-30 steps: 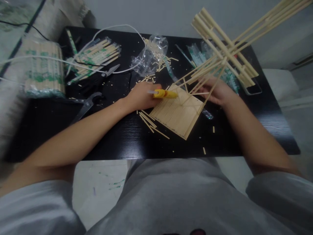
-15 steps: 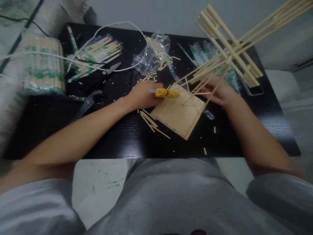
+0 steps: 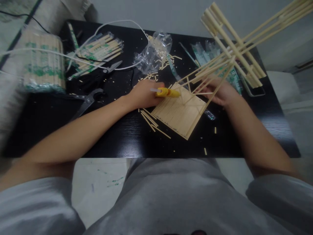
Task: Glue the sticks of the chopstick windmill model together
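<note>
Remote feed, taking the stick panel (image 3: 179,116) as my landmark: it's at the black table (image 3: 110,140), one corner toward the body; can't tell if flat or slightly raised. I've got the left hand (image 3: 144,94) at the panel's left edge, fingers curled around a yellow tool (image 3: 168,92), translucent stick poking out its left end, body reaching over the panel. I have the right hand (image 3: 222,90) just off the panel's right side, fingers bent behind thin sticks of the stick frame (image 3: 233,49); partly hidden, can't tell if grasping or only touching. Frame's crossed thick rods sit above and right of the panel. Loose sticks (image 3: 149,118) near the panel's left edge. Further left of it: dark pliers (image 3: 88,100), then a wrapped bundle (image 3: 44,62). Crumpled film (image 3: 146,60) beyond the panel.
</note>
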A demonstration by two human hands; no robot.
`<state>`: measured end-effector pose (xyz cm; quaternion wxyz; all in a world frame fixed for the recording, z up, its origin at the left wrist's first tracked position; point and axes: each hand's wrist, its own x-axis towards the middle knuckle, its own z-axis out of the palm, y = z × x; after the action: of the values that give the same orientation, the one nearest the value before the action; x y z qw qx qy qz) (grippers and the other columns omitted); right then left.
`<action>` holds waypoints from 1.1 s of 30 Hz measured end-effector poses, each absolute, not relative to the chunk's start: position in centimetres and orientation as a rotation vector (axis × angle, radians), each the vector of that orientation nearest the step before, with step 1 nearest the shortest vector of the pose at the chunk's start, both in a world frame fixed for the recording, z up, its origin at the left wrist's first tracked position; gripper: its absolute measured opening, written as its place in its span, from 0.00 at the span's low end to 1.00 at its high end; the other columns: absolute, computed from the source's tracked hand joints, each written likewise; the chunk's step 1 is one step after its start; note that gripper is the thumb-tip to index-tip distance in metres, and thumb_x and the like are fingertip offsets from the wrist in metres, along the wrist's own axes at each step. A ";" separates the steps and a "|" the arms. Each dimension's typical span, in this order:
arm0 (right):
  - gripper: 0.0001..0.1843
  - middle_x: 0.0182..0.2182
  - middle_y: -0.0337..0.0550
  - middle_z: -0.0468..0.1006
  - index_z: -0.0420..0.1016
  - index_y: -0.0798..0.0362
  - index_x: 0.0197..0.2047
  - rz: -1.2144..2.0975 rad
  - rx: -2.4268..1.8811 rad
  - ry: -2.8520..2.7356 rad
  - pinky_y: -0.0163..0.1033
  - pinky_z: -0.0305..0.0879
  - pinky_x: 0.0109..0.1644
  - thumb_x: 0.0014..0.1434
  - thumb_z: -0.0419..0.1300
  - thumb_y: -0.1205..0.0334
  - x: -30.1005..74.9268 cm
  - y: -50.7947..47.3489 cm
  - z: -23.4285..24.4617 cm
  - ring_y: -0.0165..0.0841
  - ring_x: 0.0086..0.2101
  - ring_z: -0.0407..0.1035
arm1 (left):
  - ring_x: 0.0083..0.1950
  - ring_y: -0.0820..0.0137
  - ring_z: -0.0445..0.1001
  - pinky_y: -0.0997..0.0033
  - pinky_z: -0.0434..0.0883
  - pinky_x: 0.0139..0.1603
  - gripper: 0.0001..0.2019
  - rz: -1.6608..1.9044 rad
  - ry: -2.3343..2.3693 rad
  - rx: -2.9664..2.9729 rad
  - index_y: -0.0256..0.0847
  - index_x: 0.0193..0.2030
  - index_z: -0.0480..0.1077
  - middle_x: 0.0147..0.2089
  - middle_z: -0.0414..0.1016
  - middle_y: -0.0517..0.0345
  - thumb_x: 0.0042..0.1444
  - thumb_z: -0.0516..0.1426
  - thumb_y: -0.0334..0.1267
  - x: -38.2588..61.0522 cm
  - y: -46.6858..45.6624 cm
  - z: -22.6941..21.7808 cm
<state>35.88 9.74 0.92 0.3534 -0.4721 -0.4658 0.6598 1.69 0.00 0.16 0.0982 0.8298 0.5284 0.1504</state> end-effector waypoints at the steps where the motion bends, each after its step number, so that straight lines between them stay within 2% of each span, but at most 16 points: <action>1: 0.08 0.36 0.40 0.85 0.83 0.47 0.47 1.710 -1.209 -1.204 0.41 0.92 0.49 0.78 0.74 0.68 35.9 9.8 0.9 0.36 0.36 0.84 | 0.52 0.51 0.86 0.55 0.73 0.55 0.11 0.452 1.560 2.459 0.48 0.52 0.83 0.43 0.86 0.50 0.70 0.62 0.47 1.7 0.0 0.1; 7: 0.10 0.37 0.40 0.86 0.82 0.47 0.47 1.721 -1.207 -1.222 0.45 0.92 0.57 0.76 0.78 0.67 36.0 9.8 1.0 0.36 0.38 0.86 | 0.49 0.53 0.85 0.56 0.72 0.51 0.11 0.486 1.551 2.440 0.48 0.49 0.82 0.43 0.86 0.50 0.69 0.62 0.48 1.7 0.1 0.1; 11: 0.08 0.37 0.42 0.87 0.84 0.48 0.45 1.709 -1.214 -1.229 0.44 0.92 0.55 0.78 0.74 0.67 35.9 9.7 1.1 0.37 0.38 0.86 | 0.49 0.53 0.86 0.55 0.72 0.50 0.12 0.451 1.549 2.442 0.47 0.51 0.82 0.44 0.86 0.49 0.69 0.62 0.49 1.8 0.2 0.2; 17: 0.11 0.36 0.43 0.86 0.85 0.49 0.44 1.715 -1.226 -1.197 0.39 0.91 0.49 0.81 0.68 0.72 35.9 9.8 1.1 0.34 0.36 0.84 | 0.48 0.52 0.86 0.55 0.73 0.51 0.11 0.469 1.557 2.449 0.48 0.51 0.83 0.42 0.85 0.50 0.69 0.63 0.48 1.8 0.1 0.2; 24: 0.09 0.34 0.40 0.84 0.84 0.47 0.45 1.693 -1.220 -1.241 0.43 0.93 0.52 0.76 0.78 0.65 36.0 9.9 0.8 0.36 0.35 0.84 | 0.50 0.52 0.85 0.55 0.72 0.53 0.10 0.472 1.540 2.441 0.48 0.51 0.83 0.42 0.84 0.51 0.70 0.63 0.47 1.6 0.1 0.1; 28: 0.07 0.33 0.40 0.83 0.85 0.47 0.46 1.696 -1.233 -1.230 0.40 0.91 0.51 0.79 0.75 0.67 36.0 9.9 0.9 0.35 0.35 0.83 | 0.50 0.53 0.84 0.55 0.72 0.53 0.10 0.501 1.536 2.453 0.49 0.50 0.83 0.41 0.84 0.53 0.69 0.63 0.47 1.7 0.2 -0.1; 33: 0.11 0.31 0.41 0.81 0.86 0.48 0.46 1.716 -1.218 -1.212 0.38 0.91 0.47 0.81 0.67 0.72 36.0 9.8 0.9 0.34 0.34 0.83 | 0.47 0.52 0.85 0.54 0.71 0.49 0.11 0.457 1.554 2.451 0.48 0.50 0.82 0.41 0.84 0.51 0.67 0.63 0.47 1.8 0.2 0.1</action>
<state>36.03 9.83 0.90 0.3493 -0.4701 -0.4675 0.6621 1.76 0.16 0.13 0.1019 0.8299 0.5261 0.1549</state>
